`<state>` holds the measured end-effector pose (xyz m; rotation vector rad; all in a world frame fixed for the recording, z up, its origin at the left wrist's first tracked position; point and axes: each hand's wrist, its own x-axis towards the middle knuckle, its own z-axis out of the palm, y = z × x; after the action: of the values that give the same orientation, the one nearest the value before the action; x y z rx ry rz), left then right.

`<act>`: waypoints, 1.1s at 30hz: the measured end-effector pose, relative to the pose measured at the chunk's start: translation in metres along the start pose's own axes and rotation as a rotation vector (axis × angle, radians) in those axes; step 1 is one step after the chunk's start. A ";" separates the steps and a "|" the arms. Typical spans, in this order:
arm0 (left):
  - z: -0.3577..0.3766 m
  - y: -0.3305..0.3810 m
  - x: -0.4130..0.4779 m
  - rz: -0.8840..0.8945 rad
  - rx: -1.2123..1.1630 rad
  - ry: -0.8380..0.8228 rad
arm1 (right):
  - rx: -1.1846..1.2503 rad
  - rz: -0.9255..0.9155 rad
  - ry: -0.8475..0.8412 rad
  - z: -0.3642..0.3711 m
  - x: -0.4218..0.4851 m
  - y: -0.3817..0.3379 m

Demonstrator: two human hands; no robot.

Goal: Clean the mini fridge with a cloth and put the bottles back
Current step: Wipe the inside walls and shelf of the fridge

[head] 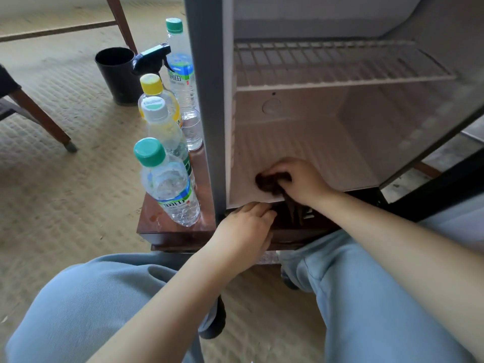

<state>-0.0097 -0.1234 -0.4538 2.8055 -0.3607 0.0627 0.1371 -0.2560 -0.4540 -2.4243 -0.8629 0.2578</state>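
Cloth (265, 184) in right hand (301, 179), inside fridge (340, 127)
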 end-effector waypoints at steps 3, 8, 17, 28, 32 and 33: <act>0.004 -0.002 0.006 0.008 0.002 0.046 | 0.025 0.119 0.181 0.002 0.048 0.005; 0.018 -0.014 0.015 -0.032 0.070 -0.004 | 0.065 0.262 0.126 0.012 0.140 -0.001; 0.015 -0.008 0.015 -0.011 0.065 -0.040 | 0.015 -0.028 0.008 0.020 0.109 -0.026; -0.011 -0.004 -0.029 -0.150 -0.047 -0.091 | 0.106 -0.105 -0.209 0.014 -0.008 -0.022; -0.014 -0.006 -0.029 -0.193 -0.024 -0.101 | 0.250 0.052 -0.197 -0.010 -0.005 -0.004; -0.014 -0.005 -0.027 -0.192 -0.023 -0.105 | 0.296 0.113 -0.099 -0.014 0.000 0.003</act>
<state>-0.0340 -0.1076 -0.4441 2.8122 -0.1129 -0.1309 0.1438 -0.2645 -0.4439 -2.1998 -0.6759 0.5141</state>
